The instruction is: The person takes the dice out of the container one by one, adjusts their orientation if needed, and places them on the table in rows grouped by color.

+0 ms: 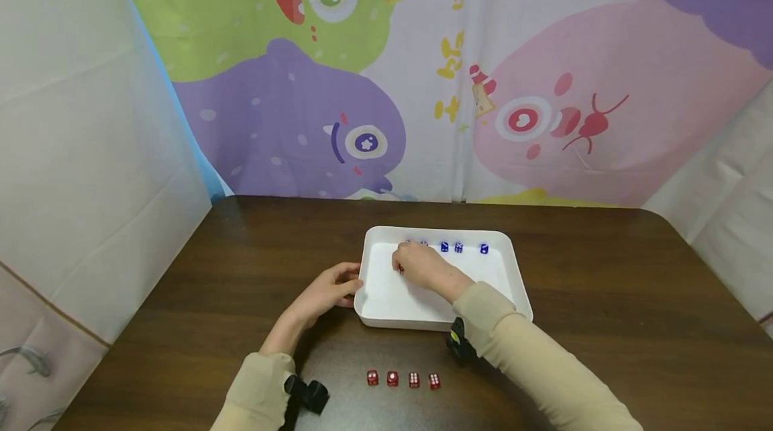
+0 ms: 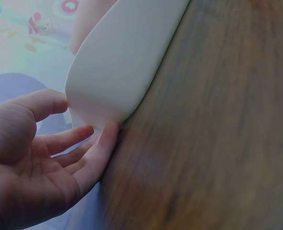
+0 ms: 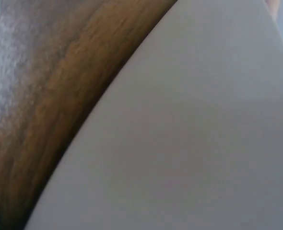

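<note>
A white tray [image 1: 386, 323] sits on the table with several blue dice [image 1: 459, 248] along its far side. My left hand [image 1: 326, 293] holds the tray at its left end. In the left wrist view, the thumb [image 2: 53, 103] meets the tray's rim and the fingertips [image 2: 110, 132] lie low against its outer wall. Over the inside of the tray, my right hand [image 1: 423, 266] pinches a small red die [image 1: 401, 270], mostly hidden by the fingers. The right wrist view is filled by the tray's wall [image 3: 180, 134], and that hand's grip is hidden there.
Several red dice [image 1: 413, 380] lie in a row on the brown wooden table [image 1: 272, 236], in front of the tray. Behind the table hangs a cartoon-printed cloth [image 1: 290, 122]. The right forearm [image 1: 531, 357] reaches across the tray's near right corner.
</note>
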